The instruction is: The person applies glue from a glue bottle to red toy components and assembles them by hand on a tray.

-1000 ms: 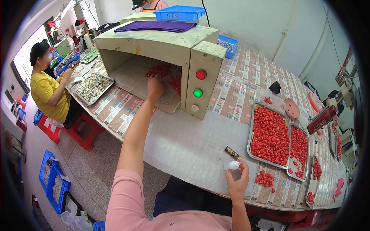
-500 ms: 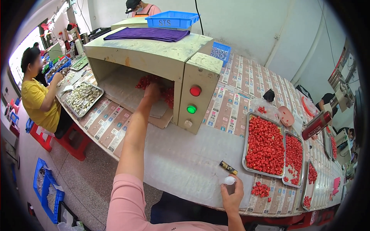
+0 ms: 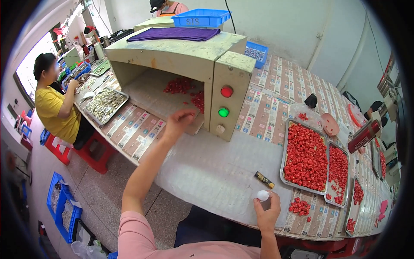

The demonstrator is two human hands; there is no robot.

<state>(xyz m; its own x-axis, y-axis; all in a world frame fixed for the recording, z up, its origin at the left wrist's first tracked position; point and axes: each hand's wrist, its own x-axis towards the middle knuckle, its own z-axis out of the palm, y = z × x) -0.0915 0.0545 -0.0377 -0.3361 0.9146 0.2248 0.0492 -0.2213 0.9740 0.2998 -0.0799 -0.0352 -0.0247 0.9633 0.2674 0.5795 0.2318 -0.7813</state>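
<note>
My left hand (image 3: 179,121) hovers just outside the mouth of a beige tunnel-shaped machine (image 3: 172,54), fingers loosely curled; I cannot see whether it holds anything. Inside the opening lie clusters of small red pieces (image 3: 183,86). My right hand (image 3: 267,213) rests at the near table edge and pinches a small white rounded piece (image 3: 262,195) between thumb and fingers. A short black-and-gold stick (image 3: 264,180) lies just beyond it, and a small pile of red pieces (image 3: 299,207) sits to its right.
Metal trays of red pieces (image 3: 306,157) line the right of the table. The machine's side panel carries a red button (image 3: 227,91) and a green button (image 3: 223,112). A person in yellow (image 3: 54,108) sits at left by a tray of pale pieces (image 3: 105,103). Blue crates (image 3: 62,207) stand on the floor.
My left hand has drawn back out of the machine opening, away from the red pieces, toward me. The right hand stays at the table edge with the white piece.
</note>
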